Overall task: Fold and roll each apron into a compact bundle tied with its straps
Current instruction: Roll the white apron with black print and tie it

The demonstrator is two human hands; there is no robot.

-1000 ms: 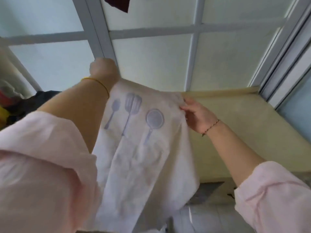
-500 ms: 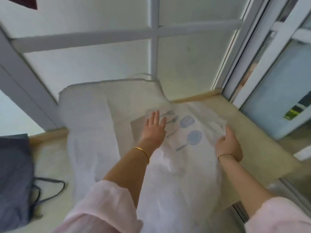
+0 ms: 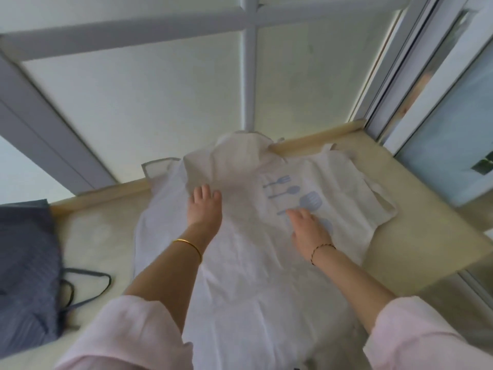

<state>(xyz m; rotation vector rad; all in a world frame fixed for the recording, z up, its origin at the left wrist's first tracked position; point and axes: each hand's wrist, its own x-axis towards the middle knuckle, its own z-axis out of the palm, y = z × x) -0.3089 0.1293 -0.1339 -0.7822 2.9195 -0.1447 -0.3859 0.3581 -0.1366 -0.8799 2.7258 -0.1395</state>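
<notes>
Head view, then: how many aprons did it show?

— One white apron, spread over the beige counter, its far edge bunched against the low ledge under the window. At the left lay one dark striped cloth with thin dark straps looping out of it. I could not tell whether that was an apron too.

— And the hands?

— Two, both on the white apron. The left hand lay flat near the middle, fingers straight and close together. The right hand was also flat, fingers slightly spread, pressing on the blue print. Neither pinched any fabric.

— What was in the print?

— Three utensils showed plainly: a fork, a spoon and a spatula. A fourth blue shape was partly covered by the right hand.

— Any straps on the white one?

— One white strap lay in a loop off its right edge, on the counter.

— Anything worn?

— One gold bangle on the left wrist, one dark braided bracelet on the right, and two pale pink sleeves.
</notes>
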